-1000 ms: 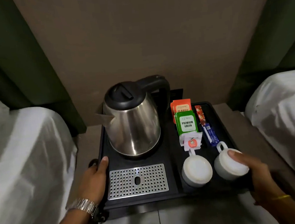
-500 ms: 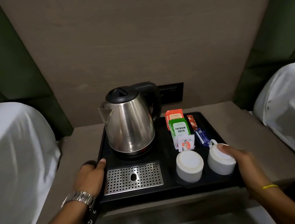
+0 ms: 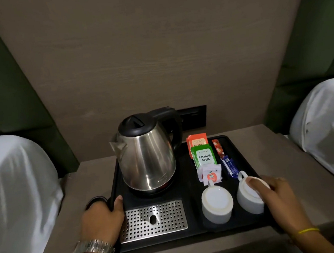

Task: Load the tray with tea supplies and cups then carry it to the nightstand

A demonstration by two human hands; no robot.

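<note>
From the head view, a black plastic tray, rectangular with rounded corners and a low raised rim, sits flat on the matte grey-brown nightstand, between two beds draped in white linen.

On the tray's back left stands a kettle: brushed steel, pear-shaped, with a glossy black domed lid and a black handle curving off behind. Its spout points left. In front of the kettle, set flush in the tray, lies a perforated metal drip grate, rectangular, with an oval hole at its middle.

Right of the kettle, flat paper sachets overlap in a row: an orange one at the back, a green one marked PREMIUM GREEN over it, then a white one with a red emblem. Just right of these lie two slim stick packets, red and blue.

In front of the sachets, two white ceramic cups stand upside down, smooth and round. The left cup is untouched.

The left hand, with a linked metal watch at the wrist, is closed over the tray's left rim, thumb lying on top. The right hand wraps the right cup, thumb across its upturned base; whether the fingers also hold the tray's right rim I cannot tell.
</note>
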